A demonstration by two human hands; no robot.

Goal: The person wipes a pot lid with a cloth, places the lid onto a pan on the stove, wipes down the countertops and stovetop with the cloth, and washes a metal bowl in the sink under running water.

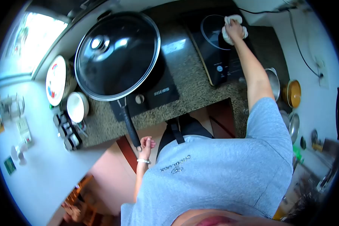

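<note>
Holding cloth (pixel 226 35), white bowl (pixel 77 107) beside lidded pan (pixel 118 64)

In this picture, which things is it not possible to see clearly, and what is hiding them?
In the head view:
Under the glass lid: dark glass and reflections hide the inside.
Right cooktop beneath the white cloth: covered by the cloth and right hand.
Its panel marks: too small to read.
Outside the window: washed out by glare.
</note>
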